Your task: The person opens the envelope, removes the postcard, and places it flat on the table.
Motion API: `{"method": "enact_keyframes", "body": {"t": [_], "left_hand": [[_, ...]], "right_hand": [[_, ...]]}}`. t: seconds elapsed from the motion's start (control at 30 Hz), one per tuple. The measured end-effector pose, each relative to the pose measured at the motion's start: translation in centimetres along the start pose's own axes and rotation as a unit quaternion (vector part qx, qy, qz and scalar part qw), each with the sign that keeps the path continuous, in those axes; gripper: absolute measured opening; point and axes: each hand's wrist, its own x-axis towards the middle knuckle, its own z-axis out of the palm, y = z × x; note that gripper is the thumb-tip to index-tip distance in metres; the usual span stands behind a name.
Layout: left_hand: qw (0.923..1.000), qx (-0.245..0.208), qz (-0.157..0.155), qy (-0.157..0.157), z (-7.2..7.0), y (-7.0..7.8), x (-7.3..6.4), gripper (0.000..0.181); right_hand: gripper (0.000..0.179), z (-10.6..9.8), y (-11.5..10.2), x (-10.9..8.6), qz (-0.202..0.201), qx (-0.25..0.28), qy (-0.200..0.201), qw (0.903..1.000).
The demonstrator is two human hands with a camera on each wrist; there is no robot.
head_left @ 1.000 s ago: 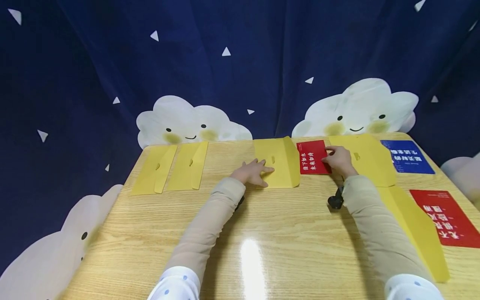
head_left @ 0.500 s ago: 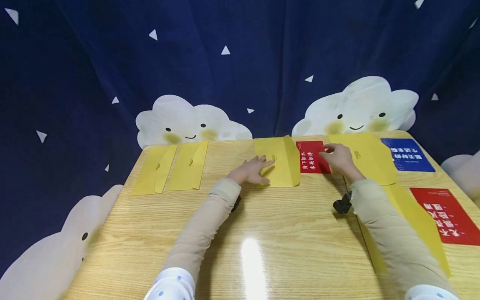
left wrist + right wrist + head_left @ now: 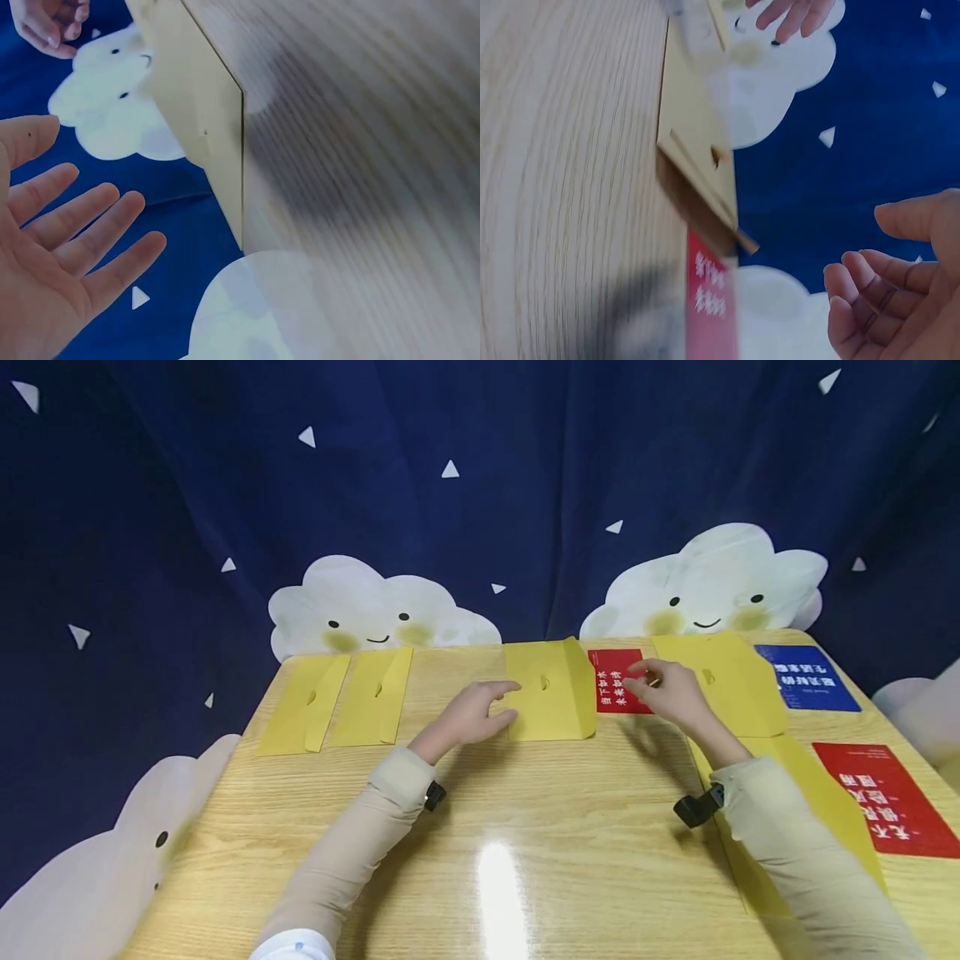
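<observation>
Paper envelope (image 3: pixel 542 706), glossy wood-grained table (image 3: pixel 592 835)

From head view: looking forward-down across tabletop (image 3: pixel 562 860) to far edge. From wrist views: close, low, tilted, facing that edge, sharing middle yellow envelope (image 3: pixel 551 693).

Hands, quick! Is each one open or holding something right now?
Left hand: open, holding nothing.
Right hand: open, loosely curled, holding nothing.

Indoor spot, room type unclear: wood-grain table (image 3: pixel 577 860) before dark-blue curtain (image 3: pixel 510 493) patterned with smiling clouds (image 3: pixel 371 602).
</observation>
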Motion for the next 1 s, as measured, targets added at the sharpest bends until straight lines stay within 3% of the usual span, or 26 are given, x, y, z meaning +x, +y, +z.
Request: {"method": "enact_keyframes", "body": {"t": [0.3, 0.8, 1.0], "left_hand": [[0.9981, -0.002, 0.007, 0.061, -0.9, 0.3, -3.7, 0.035], [0.9955, -0.029, 0.016, 0.089, -2.5, 0.3, -8.6, 0.027], [0.9948, -0.033, 0.017, 0.096, -2.9, -0.3, -10.4, 0.027]], "right_hand": [[0.015, 0.4, -2.5, -2.3, -0.049, -0.007, 0.004, 0.9988], [0.005, 2.3, -5.5, -4.7, -0.132, 0.020, -0.032, 0.9906], [0.012, 3.6, -6.4, -4.8, -0.137, 0.034, -0.054, 0.9886]]}}
